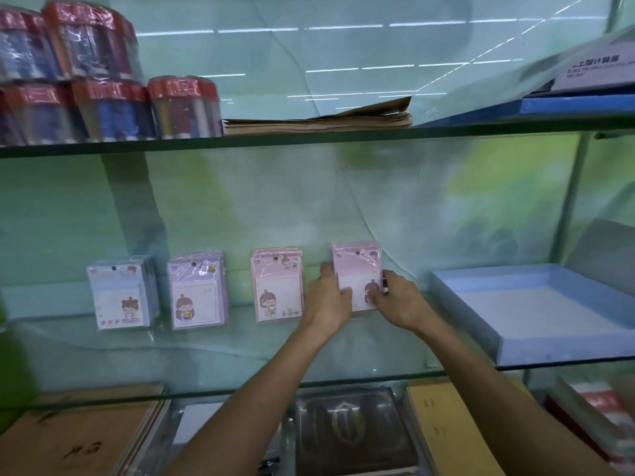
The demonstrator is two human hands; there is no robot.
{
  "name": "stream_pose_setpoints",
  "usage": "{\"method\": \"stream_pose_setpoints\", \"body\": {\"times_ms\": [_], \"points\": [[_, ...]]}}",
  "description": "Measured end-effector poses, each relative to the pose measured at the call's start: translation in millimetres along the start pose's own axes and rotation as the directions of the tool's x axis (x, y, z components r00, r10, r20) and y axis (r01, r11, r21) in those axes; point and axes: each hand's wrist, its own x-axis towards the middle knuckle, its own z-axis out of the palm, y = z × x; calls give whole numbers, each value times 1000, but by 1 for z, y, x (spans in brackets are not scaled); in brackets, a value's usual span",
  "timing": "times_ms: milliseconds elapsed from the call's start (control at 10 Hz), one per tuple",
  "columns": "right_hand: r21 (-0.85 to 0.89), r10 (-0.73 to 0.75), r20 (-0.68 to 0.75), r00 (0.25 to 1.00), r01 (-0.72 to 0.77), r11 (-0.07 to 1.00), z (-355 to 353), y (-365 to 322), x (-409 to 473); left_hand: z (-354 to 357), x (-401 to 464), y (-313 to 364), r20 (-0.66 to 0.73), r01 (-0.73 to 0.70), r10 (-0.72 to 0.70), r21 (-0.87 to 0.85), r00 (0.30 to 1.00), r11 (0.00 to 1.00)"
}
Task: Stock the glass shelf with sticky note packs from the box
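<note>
Pink sticky note pack stack [357, 269] upright at back of glass shelf [240, 352], clear wrap, cartoon girl print, hang hole on top. Left hand [328, 300] and right hand [398, 300] grip its sides, fingers curled over front; lower half hidden. Leftward, apart: pink stack [277, 285], purple stack [198, 290], blue stack [120, 293]. Blue tray [536, 310] right. Source box not seen.

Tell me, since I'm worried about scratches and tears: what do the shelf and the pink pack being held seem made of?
The clear glass shelf looks like glass: see-through, greenish edge. The pink sticky note pack, held by left hand and right hand, looks like paper in glossy plastic wrap, judging by glints.
</note>
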Motion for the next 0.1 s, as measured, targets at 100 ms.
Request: {"method": "stream_pose_setpoints", "body": {"times_ms": [100], "points": [[77, 51, -75, 996, -45, 996, -4, 6, -2, -9, -15, 5, -22, -17, 17, -30, 1000, 999]]}}
